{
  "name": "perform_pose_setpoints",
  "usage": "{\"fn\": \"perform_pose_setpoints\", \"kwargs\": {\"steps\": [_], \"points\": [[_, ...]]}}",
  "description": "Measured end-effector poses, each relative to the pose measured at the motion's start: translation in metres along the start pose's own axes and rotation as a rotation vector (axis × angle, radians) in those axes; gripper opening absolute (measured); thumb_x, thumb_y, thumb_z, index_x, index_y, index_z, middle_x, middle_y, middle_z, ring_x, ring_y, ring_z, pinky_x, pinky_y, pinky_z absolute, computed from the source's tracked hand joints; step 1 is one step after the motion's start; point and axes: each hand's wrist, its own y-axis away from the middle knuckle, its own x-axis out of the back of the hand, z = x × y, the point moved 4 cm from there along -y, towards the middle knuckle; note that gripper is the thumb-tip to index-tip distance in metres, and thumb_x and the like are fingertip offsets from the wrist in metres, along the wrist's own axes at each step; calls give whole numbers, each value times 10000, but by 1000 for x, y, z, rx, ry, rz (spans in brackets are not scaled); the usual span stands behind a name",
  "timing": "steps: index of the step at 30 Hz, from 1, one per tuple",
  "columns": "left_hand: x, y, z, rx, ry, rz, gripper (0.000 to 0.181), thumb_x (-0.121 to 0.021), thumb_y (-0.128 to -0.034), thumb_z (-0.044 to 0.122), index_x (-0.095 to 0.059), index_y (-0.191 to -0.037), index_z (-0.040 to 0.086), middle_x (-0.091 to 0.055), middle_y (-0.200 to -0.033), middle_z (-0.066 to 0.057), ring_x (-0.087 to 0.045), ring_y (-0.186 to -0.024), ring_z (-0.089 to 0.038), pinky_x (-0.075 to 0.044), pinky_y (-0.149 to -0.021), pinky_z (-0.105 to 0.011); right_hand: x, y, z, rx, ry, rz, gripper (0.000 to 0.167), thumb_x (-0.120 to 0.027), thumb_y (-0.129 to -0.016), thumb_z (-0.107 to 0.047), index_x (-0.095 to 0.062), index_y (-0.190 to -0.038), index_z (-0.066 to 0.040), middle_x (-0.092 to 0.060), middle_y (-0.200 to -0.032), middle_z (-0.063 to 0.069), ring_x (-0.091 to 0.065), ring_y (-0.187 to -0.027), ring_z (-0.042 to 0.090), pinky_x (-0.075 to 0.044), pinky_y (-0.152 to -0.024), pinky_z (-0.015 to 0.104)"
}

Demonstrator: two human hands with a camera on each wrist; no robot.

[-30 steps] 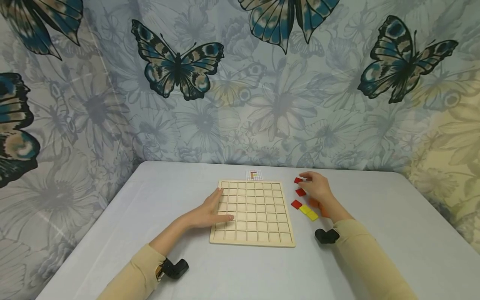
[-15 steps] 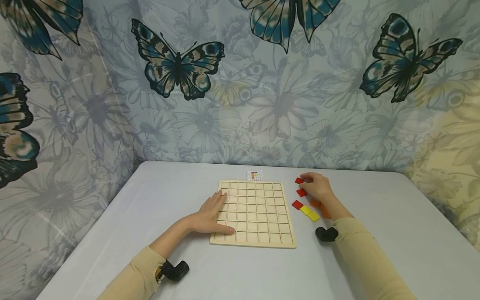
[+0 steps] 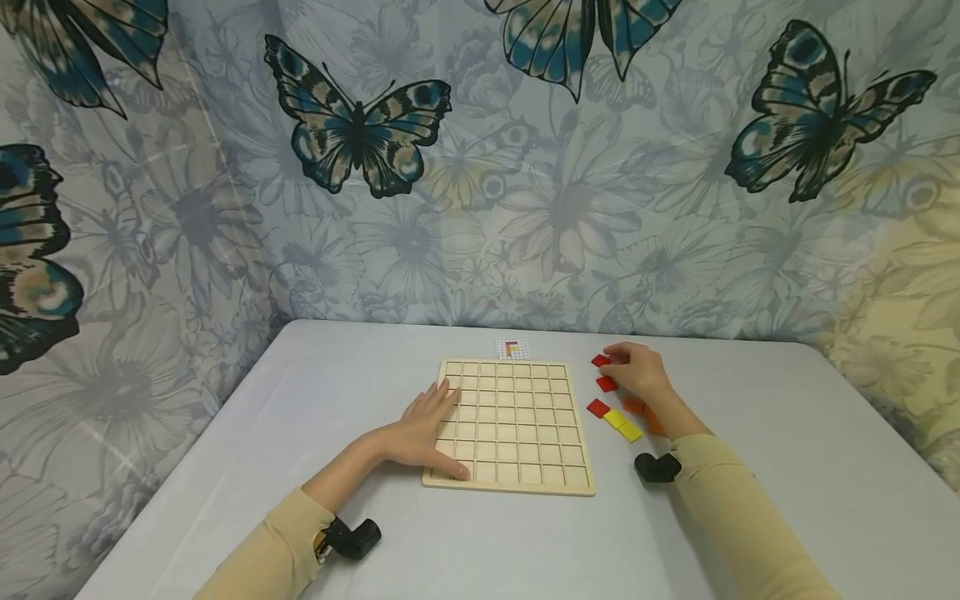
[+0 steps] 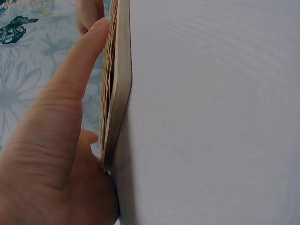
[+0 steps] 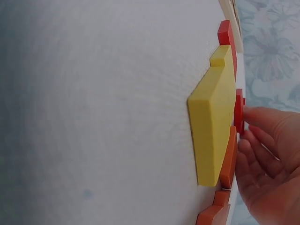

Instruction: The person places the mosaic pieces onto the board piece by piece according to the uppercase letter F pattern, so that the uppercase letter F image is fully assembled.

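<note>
The head camera looks forward and down from above the near side of the table (image 3: 480,550), well back, over the board (image 3: 510,425), the tiles (image 3: 628,431), the left hand (image 3: 420,433), the right hand (image 3: 639,372) and the butterfly-printed wall (image 3: 562,200). The left wrist camera is close and low, facing along the left hand to the board's side, seen nearly edge-on; its view lies sideways, table right, wall left. The right wrist camera, also low and near, lies sideways the other way, facing across the tiles. Head and right wrist views share the tiles; all three share the wall and board.
</note>
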Motion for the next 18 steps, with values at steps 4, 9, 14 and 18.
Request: {"fn": "perform_pose_setpoints", "kwargs": {"steps": [4, 9, 14, 18], "points": [[0, 0, 1, -9, -12, -12, 1255, -789, -714, 589, -38, -1571, 62, 111, -1607, -189, 145, -1465, -327, 45, -1160, -516, 1, 0, -1, 15, 16, 12, 400, -689, -904, -136, -598, -1246, 52, -623, -1127, 236, -558, -1020, 363, -501, -890, 463], [-1, 1, 0, -12, -34, -25, 1266, -795, -698, 602, -41, -1575, 86, 115, -1609, -179, 155, -1463, -325, 43, -1161, -517, 2, 1, -2, 8, 3, 22, 401, -691, -904, -153, -604, -1241, 46, -635, -1116, 222, -570, -1007, 347, -513, -866, 439], [-1, 2, 1, -16, -26, -26, 1261, -800, -692, 602, -60, -1576, 91, 117, -1608, -184, 161, -1461, -329, 44, -1160, -523, 1, 2, -6, 10, -54, 21, 417, -704, -899, -200, -617, -1245, 15, -654, -1126, 204, -593, -1017, 329, -524, -829, 403], [0, 2, 2, -23, -32, -23, 1249, -799, -697, 599, -75, -1575, 85, 108, -1606, -197, 154, -1461, -343, 36, -1159, -531, -1, 4, -12, 23, -85, 26, 425, -728, -888, -227, -630, -1231, 3, -669, -1111, 193, -616, -1005, 317, -532, -815, 385]]}}
